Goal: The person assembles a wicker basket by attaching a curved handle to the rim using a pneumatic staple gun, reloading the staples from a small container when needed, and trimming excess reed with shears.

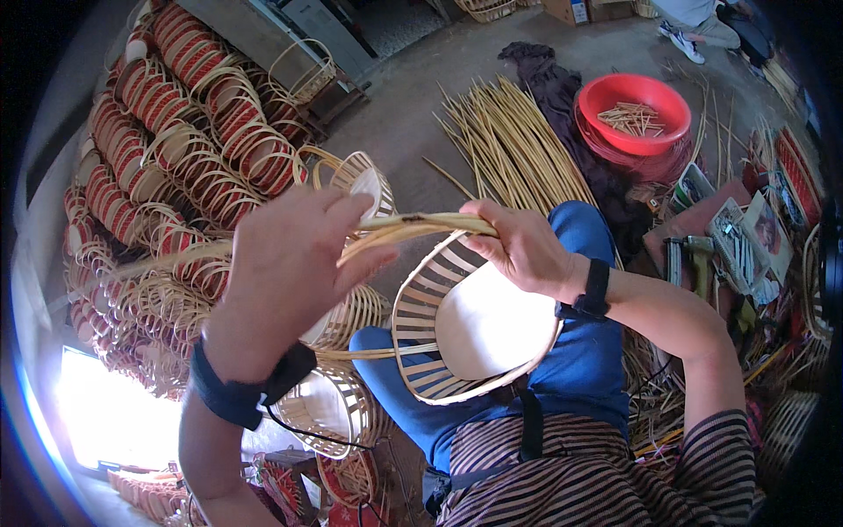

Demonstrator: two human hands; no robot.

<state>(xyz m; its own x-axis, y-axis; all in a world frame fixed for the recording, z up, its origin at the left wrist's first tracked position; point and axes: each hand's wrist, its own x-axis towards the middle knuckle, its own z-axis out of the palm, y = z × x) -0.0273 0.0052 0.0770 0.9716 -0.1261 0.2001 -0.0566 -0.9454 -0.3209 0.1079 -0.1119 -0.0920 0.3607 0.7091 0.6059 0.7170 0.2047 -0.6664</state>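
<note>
Canes (417, 226) run between left hand (294, 259) and right hand (531, 250), above basket (496, 321)

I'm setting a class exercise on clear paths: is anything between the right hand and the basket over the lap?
Nothing visible stands between the right hand and the slatted basket. The hand grips bent cane strips and overlaps the basket's upper right in view; whether they touch is unclear.

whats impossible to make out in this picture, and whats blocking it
All in the head view:
- Cane strips: the left hand hides whether they join the blurred strip beyond it.
- Middle basket: its own base hides the underside.
- Other person: upper body cut off by the top edge.
- Sticks: too small to count.
</note>
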